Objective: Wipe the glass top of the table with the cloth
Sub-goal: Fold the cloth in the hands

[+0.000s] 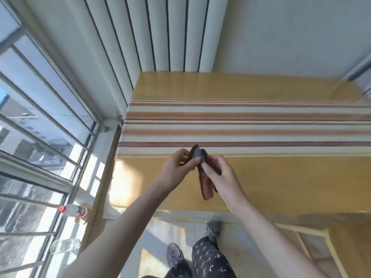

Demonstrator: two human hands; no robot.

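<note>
above the near edge of the table (281, 187), both hands hold a dark cloth (201, 167) in the air, clear of the glass. left hand (176, 169): thumb and fingers pinched on the upper left part of the cloth. right hand (222, 177): fingers closed on the cloth's right side, thumb pressed against the fabric. the cloth is bunched at the top between the two hands, and a reddish-brown tail of it hangs down below them. it does not touch the table surface.

table top: glossy, showing yellow with a band of white, orange and brown stripes (241, 125) running across it. a bright patch of sunlight lies on its near left corner. the far edge sits against a white ribbed radiator (156, 33) on the wall.

left of the table: a barred window (40, 117), with a clear bottle with a red cap (73, 210) and a glass jar (65, 245) lying along the sill or floor; which of the two cannot be determined.

below the hands: patterned dark trousers (208, 259) and grey shoes (213, 227) on a tiled floor. frame slightly blurred.
</note>
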